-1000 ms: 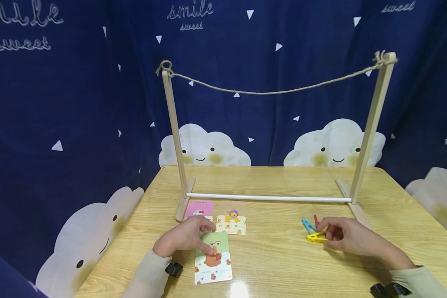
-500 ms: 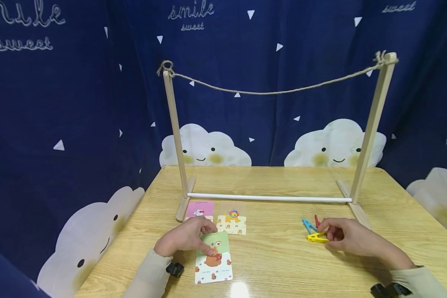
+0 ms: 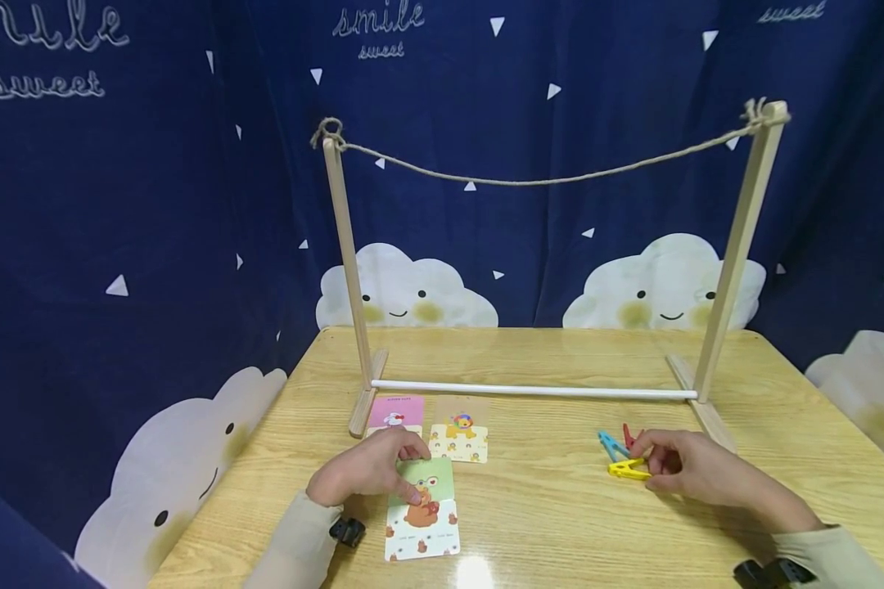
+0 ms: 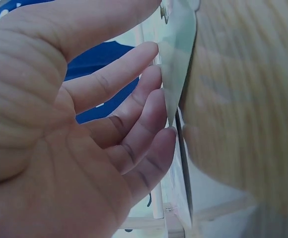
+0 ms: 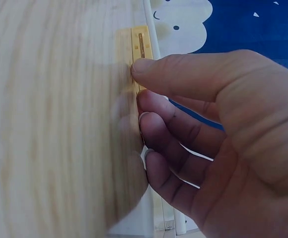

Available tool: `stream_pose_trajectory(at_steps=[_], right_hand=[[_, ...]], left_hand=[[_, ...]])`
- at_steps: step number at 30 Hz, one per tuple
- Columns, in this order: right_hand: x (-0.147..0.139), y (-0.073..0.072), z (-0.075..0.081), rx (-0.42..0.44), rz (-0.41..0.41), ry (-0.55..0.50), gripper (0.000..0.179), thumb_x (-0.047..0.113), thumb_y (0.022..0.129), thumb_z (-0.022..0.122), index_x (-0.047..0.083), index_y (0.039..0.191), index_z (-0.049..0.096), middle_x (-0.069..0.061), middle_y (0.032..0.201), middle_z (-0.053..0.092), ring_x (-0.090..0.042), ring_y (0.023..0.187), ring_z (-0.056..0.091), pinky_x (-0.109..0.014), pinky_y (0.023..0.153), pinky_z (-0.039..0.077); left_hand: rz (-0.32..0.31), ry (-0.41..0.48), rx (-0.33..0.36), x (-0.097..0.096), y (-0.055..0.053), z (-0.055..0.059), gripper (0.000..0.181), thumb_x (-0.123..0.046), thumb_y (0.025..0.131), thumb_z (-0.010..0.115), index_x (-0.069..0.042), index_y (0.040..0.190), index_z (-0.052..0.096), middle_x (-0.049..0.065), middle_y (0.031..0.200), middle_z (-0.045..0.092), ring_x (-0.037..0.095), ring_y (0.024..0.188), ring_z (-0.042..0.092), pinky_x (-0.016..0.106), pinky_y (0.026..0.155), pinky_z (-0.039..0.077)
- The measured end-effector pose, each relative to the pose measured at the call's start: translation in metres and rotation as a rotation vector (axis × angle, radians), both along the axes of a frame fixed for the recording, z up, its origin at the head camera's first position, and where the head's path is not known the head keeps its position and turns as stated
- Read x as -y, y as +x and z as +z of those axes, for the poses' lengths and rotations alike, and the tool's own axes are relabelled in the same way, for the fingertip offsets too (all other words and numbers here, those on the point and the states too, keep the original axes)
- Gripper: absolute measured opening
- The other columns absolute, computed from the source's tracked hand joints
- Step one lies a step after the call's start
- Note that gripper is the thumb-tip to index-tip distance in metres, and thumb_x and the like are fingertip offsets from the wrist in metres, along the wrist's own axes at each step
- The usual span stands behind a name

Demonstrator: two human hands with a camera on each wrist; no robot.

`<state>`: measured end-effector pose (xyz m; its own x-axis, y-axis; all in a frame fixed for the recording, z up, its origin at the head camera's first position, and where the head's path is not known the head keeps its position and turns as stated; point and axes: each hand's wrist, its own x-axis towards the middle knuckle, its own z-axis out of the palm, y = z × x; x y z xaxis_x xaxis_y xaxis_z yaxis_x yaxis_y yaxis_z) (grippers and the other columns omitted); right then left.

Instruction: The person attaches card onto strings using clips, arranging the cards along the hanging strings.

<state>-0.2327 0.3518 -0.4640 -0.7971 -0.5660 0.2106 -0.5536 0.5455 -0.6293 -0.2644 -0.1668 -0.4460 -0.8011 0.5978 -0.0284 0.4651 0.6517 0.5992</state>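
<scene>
My left hand (image 3: pixel 372 466) rests at a bear card (image 3: pixel 421 532) lying on the table. Its thumb touches the card's green half, while the relaxed fingers reach the top edge; the left wrist view shows these fingers (image 4: pixel 134 106) against the card (image 4: pixel 178 54). My right hand (image 3: pixel 688 468) has curled fingers and pinches the end of a yellow clothespin (image 3: pixel 628 469) between thumb and forefinger. That clothespin (image 5: pixel 141 44) also shows in the right wrist view. Beside it lie a blue clothespin (image 3: pixel 611 446) and a red clothespin (image 3: pixel 629 433), the latter partly hidden by the hand.
A pink rabbit card (image 3: pixel 396 409) and a lion card (image 3: pixel 458 438) lie behind the bear card. A wooden frame (image 3: pixel 740 245) stands at the back with a slack rope (image 3: pixel 516 182) between its posts and a white bar (image 3: pixel 530 390) low across it.
</scene>
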Motion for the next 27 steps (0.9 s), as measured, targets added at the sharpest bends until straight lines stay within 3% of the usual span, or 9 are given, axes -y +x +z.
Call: stream_pose_trajectory(at_steps=[27], right_hand=[[0.0007, 0.0012, 0.0013, 0.045, -0.031, 0.052, 0.021, 0.017, 0.087, 0.083, 0.014, 0.102, 0.069, 0.013, 0.078, 0.059, 0.002, 0.069, 0.054, -0.022, 0.057, 0.046]], left_hand=[[-0.023, 0.045, -0.042, 0.0012, -0.0010, 0.0005, 0.042, -0.009, 0.071, 0.095, -0.013, 0.107, 0.075, -0.002, 0.097, 0.068, 0.019, 0.092, 0.061, 0.037, 0.084, 0.053]])
